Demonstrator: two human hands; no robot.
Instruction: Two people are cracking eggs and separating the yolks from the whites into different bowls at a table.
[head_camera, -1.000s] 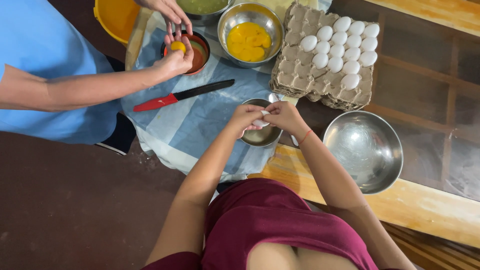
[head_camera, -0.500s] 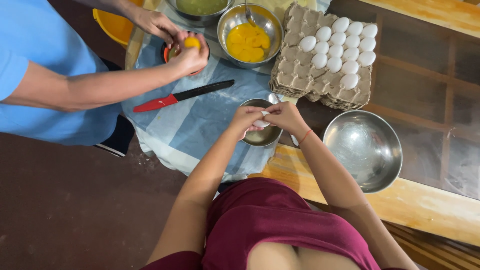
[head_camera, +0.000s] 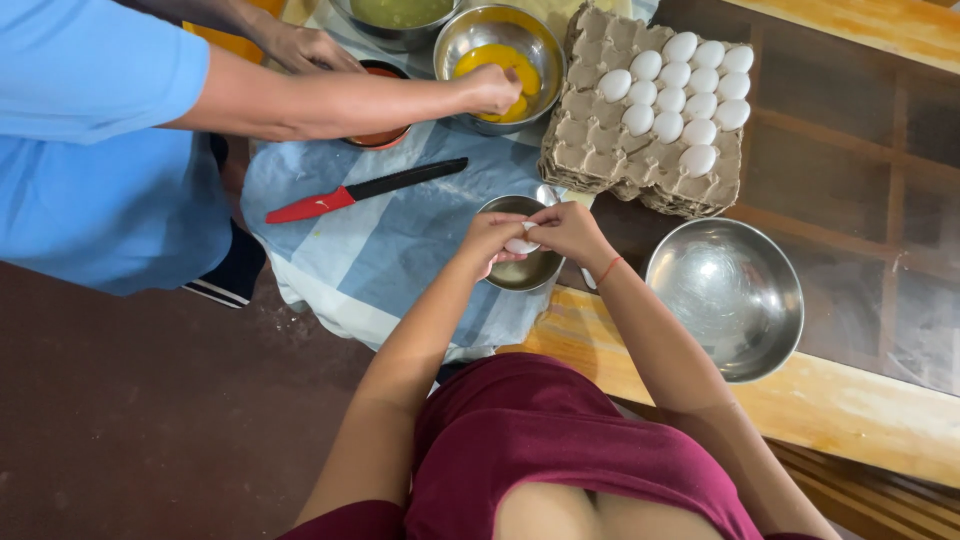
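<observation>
My left hand (head_camera: 490, 238) and my right hand (head_camera: 568, 229) meet over a small steel bowl (head_camera: 530, 275), both gripping one white egg (head_camera: 521, 245) between the fingers. The egg is mostly hidden by my fingers. A grey cardboard egg tray (head_camera: 600, 150) with several white eggs (head_camera: 680, 90) lies just beyond my right hand. A steel bowl of yellow yolks (head_camera: 470, 40) stands at the back.
Another person in a blue shirt reaches a hand (head_camera: 493, 88) into the yolk bowl; their other hand (head_camera: 300, 45) is by a small red bowl (head_camera: 375, 138). A red-handled knife (head_camera: 365, 190) lies on the checked cloth (head_camera: 380, 260). A large empty steel bowl (head_camera: 725, 300) sits right.
The other person's hand carried a yolk from the red bowl rightward into the yolk bowl. My hands stay on the egg over the small bowl.
</observation>
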